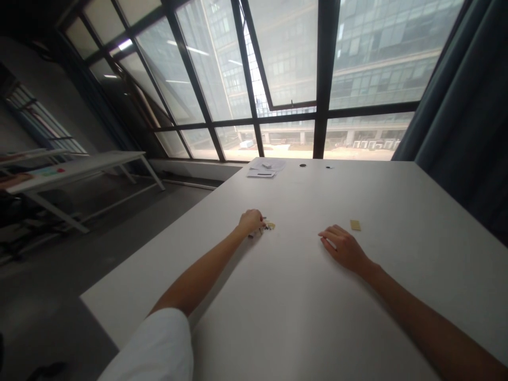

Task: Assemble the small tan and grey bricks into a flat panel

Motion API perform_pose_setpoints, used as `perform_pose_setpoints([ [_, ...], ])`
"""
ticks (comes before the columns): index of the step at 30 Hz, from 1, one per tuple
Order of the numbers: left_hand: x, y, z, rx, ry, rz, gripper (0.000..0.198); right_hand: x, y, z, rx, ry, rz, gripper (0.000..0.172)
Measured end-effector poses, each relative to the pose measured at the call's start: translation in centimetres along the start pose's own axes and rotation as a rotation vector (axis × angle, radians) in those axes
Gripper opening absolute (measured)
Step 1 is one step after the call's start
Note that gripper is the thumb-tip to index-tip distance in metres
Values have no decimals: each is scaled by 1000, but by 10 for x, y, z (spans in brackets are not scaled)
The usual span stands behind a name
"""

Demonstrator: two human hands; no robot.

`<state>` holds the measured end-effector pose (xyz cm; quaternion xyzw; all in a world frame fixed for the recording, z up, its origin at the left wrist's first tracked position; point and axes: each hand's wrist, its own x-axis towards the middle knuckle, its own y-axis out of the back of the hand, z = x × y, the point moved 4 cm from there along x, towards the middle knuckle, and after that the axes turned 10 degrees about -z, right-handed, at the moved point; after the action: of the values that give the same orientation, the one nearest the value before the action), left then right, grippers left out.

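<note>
My left hand reaches over a small heap of tiny pieces, yellowish, dark and pale, on the white table. Its fingers are curled together in a pinch at the heap's edge, and a small dark bit shows at the fingertips, too small to name. To the right, my right hand rests on the tabletop with fingers stretched out and the thumb a little apart, holding nothing. Just beyond it lies a flat yellow square plate, not touched by either hand.
The white table stretches to the windows. Papers with small items lie at its far left corner, near a round black disc and a small dark object. Another table stands left; a dark curtain hangs right.
</note>
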<state>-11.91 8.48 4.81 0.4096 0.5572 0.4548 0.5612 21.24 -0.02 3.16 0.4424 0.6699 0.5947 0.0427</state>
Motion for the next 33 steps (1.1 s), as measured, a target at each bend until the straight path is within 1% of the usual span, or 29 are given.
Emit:
perform_pose_setpoints([
  [3, 1, 0, -3, -1, 2, 21, 28, -2, -11, -6, 23, 51, -52, 20],
  [6, 1, 0, -5, 1, 3, 33, 30, -4, -15, -4, 38, 48, -67, 20],
  [10, 3, 0, -5, 7, -8, 27, 26, -6, -16, 1, 51, 27, -63, 20],
  [15, 4, 5, 0, 24, -67, 20, 22, -7, -17, 3, 68, -6, -71, 21],
  [19, 6, 8, 2, 38, -88, 5, 19, -7, -17, 3, 74, -11, -71, 21],
  [28, 13, 7, -1, 17, -109, -23, 13, -7, -19, 4, 76, -10, -84, 22],
  [33, 15, 7, -5, -33, -129, -33, 13, -7, -19, 4, 78, -13, -69, 23],
])
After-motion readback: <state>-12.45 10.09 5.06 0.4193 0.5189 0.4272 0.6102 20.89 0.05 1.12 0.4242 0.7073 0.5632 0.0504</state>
